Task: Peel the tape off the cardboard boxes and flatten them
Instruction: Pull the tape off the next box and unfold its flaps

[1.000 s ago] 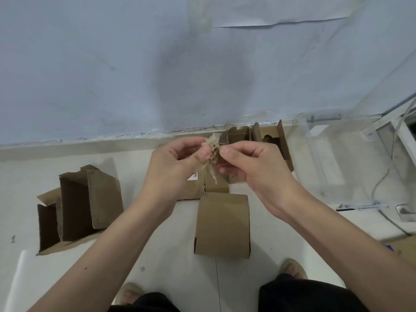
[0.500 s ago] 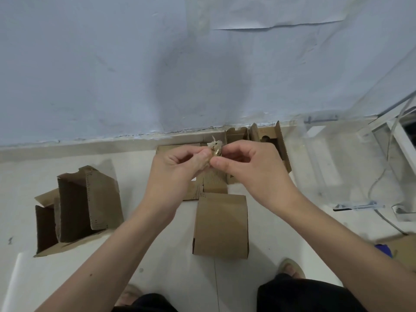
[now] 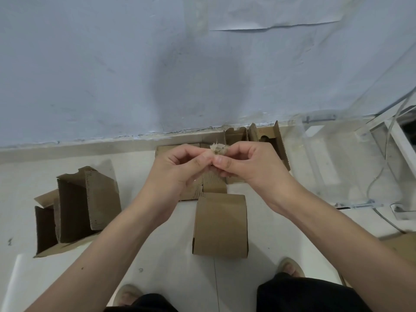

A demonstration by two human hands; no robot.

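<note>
White floor tiles (image 3: 157, 278) fill the lower part of the view, and a pale blue wall (image 3: 112, 64) rises behind them. Nearest to the camera are the person's dark trousers (image 3: 304, 296) and two sandals, one (image 3: 127, 293) at the left and one (image 3: 290, 266) at the right. Just beyond the feet a closed cardboard box (image 3: 220, 226) lies on the floor between the two forearms. To the left of it stands an opened box (image 3: 76, 206) with its flaps up and its dark inside showing. Above the closed box, both hands meet in the air. The left hand (image 3: 177, 167) and the right hand (image 3: 245, 163) have their fingers curled, and the thumbs and forefingers of both pinch a small crumpled wad of tape (image 3: 218, 149), brownish and partly clear, which sticks up a little between the fingertips. The two thumbs touch each other just under the wad. Under the hands flat pieces of cardboard (image 3: 211, 188) lie on the floor, partly hidden. Farther away, close to the wall, another open box (image 3: 267, 138) stands with cut-out flaps. At the right a clear plastic container (image 3: 333, 158) stands on the floor, and pale cables (image 3: 382, 167) run beside it. High on the wall a sheet of paper (image 3: 270, 12) is fixed, with its lower edge lifting slightly.
</note>
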